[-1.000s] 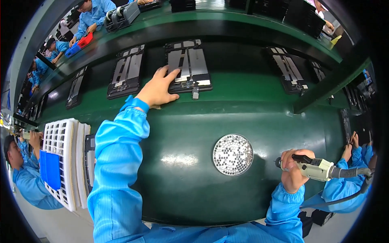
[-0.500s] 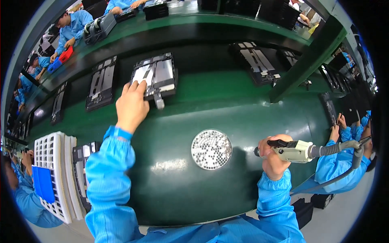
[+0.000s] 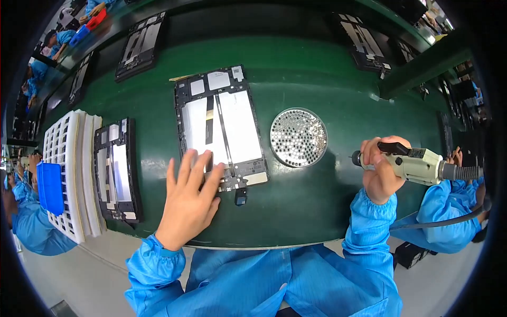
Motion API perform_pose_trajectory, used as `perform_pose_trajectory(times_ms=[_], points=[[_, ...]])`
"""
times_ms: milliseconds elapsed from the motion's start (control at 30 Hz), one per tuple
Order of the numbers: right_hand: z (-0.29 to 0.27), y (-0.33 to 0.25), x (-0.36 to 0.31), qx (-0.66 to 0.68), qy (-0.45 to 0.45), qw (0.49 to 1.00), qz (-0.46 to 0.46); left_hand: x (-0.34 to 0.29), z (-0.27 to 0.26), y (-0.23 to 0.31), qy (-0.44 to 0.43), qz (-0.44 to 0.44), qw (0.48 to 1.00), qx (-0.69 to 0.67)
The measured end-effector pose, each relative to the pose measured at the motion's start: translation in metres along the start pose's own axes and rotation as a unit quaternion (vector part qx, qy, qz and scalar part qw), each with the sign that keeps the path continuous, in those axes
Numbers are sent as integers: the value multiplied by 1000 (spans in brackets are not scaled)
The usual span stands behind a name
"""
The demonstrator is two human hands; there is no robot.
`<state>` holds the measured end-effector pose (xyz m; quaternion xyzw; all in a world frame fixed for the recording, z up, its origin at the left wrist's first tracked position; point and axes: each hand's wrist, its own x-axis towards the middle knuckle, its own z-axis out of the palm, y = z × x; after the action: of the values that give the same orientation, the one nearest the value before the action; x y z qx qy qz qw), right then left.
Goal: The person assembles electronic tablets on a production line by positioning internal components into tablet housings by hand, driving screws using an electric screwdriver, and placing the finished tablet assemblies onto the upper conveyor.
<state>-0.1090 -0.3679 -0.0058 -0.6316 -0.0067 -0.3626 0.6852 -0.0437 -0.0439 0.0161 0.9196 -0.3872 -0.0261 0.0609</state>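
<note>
An opened tablet [image 3: 240, 127] with silver battery panels and a black frame lies on the green bench in front of me. My left hand [image 3: 191, 198] rests over its lower left part, fingers spread and flat. From the tablet's lower edge a small dark connector piece [image 3: 241, 197] sticks out on a flex. My right hand [image 3: 381, 169] is wrapped around a cream-coloured electric screwdriver [image 3: 417, 164], held sideways with its dark tip pointing left. Between the tablet and the screwdriver sits a round dish of small screws [image 3: 299, 137].
At left, a second opened tablet [image 3: 115, 169] lies beside stacked white foam trays [image 3: 68, 174] with a blue piece [image 3: 50, 188] on them. More tablets [image 3: 141, 46] lie along the far side. A green post [image 3: 422, 68] stands at right; co-workers sit on both sides.
The tablet has come from the far side of the bench toward me, with my left hand on it. My view has tilted down. My right hand still holds the screwdriver.
</note>
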Motion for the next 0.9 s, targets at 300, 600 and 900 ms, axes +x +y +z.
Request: perform_pose_trajectory(times_ms=[300, 600, 900], points=[[-1, 2, -2, 20, -9, 1000, -10, 23, 33, -6, 90, 263, 946, -166], [0, 5, 0, 6, -17, 1000, -10, 34, 41, 7, 173, 223, 941, -186], [2, 3, 0, 1, -19, 1000, 1, 30, 50, 13, 175, 199, 944, -199]])
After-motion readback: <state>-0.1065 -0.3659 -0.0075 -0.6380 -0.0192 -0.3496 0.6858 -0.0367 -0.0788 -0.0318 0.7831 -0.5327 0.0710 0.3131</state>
